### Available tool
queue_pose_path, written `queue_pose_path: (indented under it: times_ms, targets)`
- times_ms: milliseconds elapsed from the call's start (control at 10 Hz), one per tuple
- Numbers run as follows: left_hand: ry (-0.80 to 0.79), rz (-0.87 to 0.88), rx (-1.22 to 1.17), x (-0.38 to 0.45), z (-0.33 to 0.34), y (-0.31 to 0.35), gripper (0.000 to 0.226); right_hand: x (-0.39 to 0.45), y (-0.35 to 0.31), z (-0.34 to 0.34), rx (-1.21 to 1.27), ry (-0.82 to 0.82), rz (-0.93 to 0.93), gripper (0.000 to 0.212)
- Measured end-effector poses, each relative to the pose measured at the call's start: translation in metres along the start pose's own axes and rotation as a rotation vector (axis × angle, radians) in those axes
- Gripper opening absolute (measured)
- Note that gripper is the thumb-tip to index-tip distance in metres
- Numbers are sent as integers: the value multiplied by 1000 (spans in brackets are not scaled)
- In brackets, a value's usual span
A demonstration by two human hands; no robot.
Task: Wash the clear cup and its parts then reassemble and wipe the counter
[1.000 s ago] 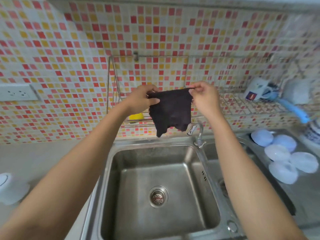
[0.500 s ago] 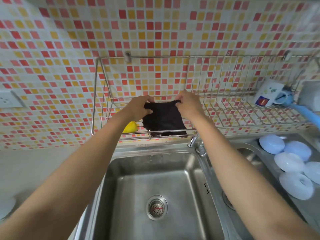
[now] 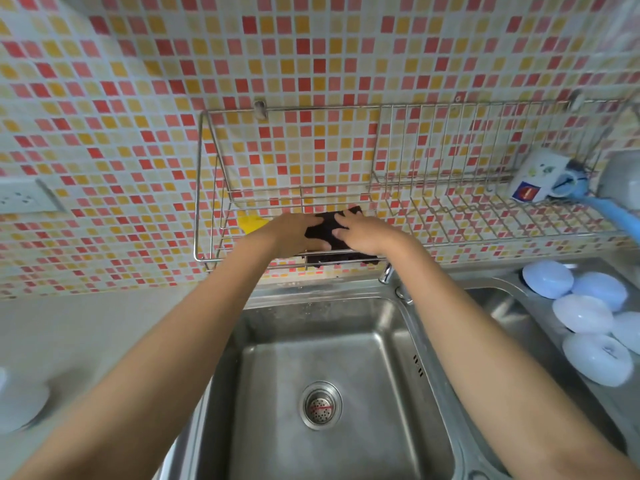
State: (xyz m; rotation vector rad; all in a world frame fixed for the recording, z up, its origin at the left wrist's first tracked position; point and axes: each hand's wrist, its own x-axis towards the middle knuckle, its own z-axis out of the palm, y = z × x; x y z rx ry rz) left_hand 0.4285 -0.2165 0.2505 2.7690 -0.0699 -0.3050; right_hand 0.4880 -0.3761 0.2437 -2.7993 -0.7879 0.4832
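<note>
A dark cloth (image 3: 329, 227) lies on the wire rack (image 3: 207, 188) fixed to the tiled wall above the sink, its lower edge hanging over the rack's front rail. My left hand (image 3: 294, 233) rests flat on the cloth's left part, fingers spread. My right hand (image 3: 363, 233) lies flat on its right part. Neither hand grips it. A whitish, translucent cup-like object (image 3: 19, 400) shows at the left edge on the counter (image 3: 86, 327); I cannot tell what it is.
A yellow sponge (image 3: 252, 223) lies on the rack left of the cloth. A steel sink (image 3: 391, 362) with its drain sits below, the faucet (image 3: 389, 275) behind it. Several pale upturned bowls (image 3: 581, 313) lie right. A mug (image 3: 536, 181) and blue handle (image 3: 613, 213) are on the rack's right end.
The cloth went from hanging held up by both hands over the sink to lying on the rack. Both hands moved forward and now press flat on it.
</note>
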Motion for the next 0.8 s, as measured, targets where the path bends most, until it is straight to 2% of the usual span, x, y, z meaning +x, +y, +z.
queue_pose_path:
  times_ms: [100, 200, 300, 400, 500, 600, 700, 800]
  targets:
    - [133, -56, -58, -19, 9, 4, 52, -3, -3, 2, -9, 25, 48, 54]
    - [350, 0, 144, -45, 27, -2, 59, -14, -7, 8, 21, 304, 57, 47]
    - [392, 11, 324, -67, 47, -12, 64, -34, -12, 26, -129, 548, -27, 48]
    - [367, 2, 343, -93, 54, -17, 66, -55, -19, 46, -273, 623, -35, 51]
    - [302, -28, 329, -122, 54, -23, 65, -72, -24, 56, -250, 569, 2, 55]
    - [264, -125, 333, -154, 51, -25, 67, -93, -38, 57, -113, 431, 10, 58]
    - [311, -129, 263, -180, 43, -16, 67, -116, -58, 55, -43, 288, -1, 58]
    - [360, -99, 219, -199, 26, -6, 67, -133, -73, 46, -62, 265, -24, 58]
